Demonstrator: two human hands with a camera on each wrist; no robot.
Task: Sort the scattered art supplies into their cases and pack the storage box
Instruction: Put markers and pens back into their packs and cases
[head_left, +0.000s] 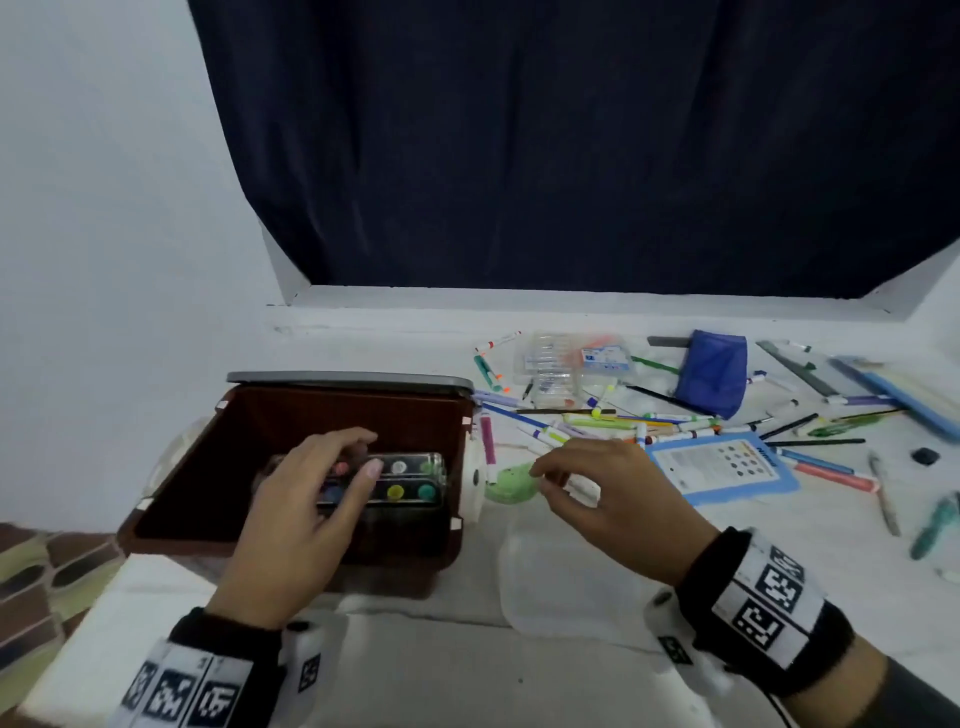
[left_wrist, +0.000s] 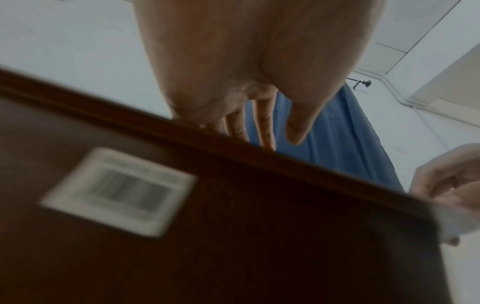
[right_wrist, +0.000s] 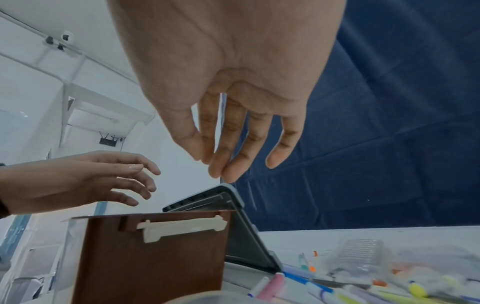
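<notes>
Here the left hand (head_left: 306, 499) hovers, fingers loosely spread, over the paint case (head_left: 400, 480) in the storage box (head_left: 171, 499); right hand (head_left: 613, 493) relaxed, empty.

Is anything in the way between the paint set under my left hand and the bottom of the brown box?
Nothing visible. The paint set already lies inside the open brown box, under the left hand; the lid stands behind.

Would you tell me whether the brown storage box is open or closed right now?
Open: the brown storage box shows its inside with a paint case in it; its grey lid stands behind.
</notes>
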